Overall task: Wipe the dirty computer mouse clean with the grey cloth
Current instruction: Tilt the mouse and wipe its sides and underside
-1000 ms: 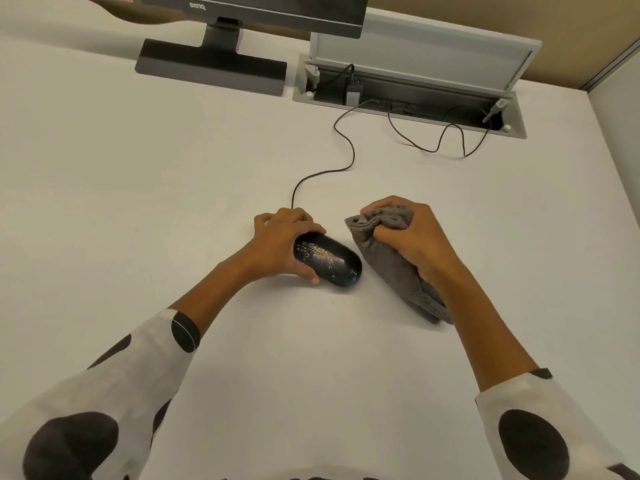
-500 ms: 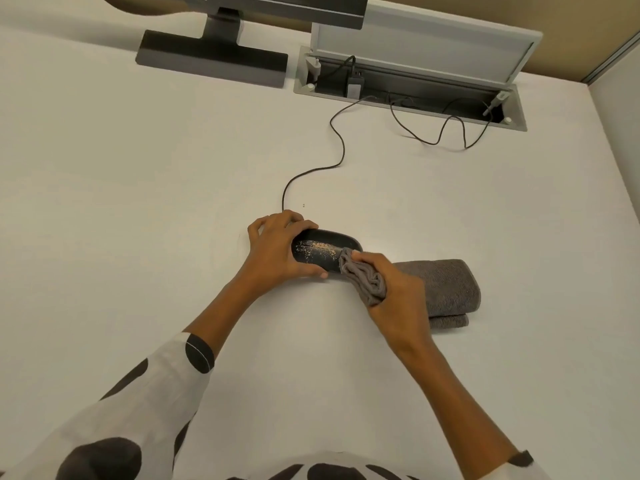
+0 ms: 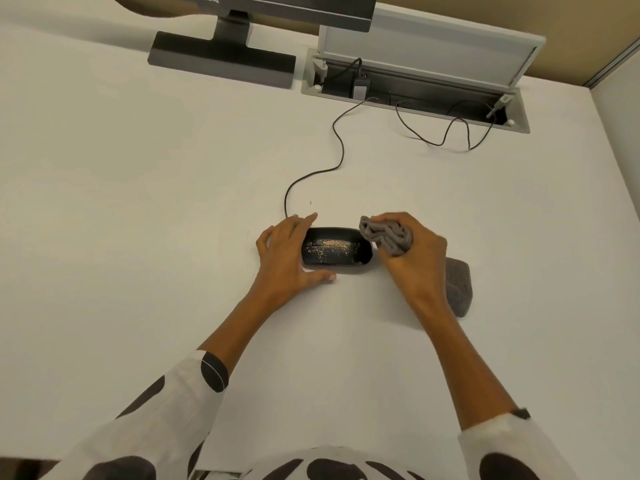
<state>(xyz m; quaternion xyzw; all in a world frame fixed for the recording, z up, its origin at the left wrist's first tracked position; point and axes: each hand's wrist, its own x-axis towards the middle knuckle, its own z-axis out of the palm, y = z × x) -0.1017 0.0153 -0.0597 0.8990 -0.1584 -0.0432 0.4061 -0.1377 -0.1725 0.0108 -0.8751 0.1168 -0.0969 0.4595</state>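
A black wired computer mouse [image 3: 334, 251] lies on the white desk, its top speckled with pale crumbs. My left hand [image 3: 287, 258] grips its left end, fingers behind it and thumb in front. My right hand [image 3: 412, 251] is closed around a bunched part of the grey cloth [image 3: 388, 237], held just right of the mouse's right end. The rest of the cloth [image 3: 459, 287] trails on the desk behind my right wrist.
The mouse cable [image 3: 332, 168] snakes back to an open cable tray [image 3: 415, 88] with its white lid raised. A monitor stand [image 3: 221, 58] sits at the back left. A partition wall [image 3: 620, 109] borders the desk on the right.
The mouse has turned to lie level left to right. My right hand with the bunched cloth went onto the mouse's right end, then drew back to just right of it.
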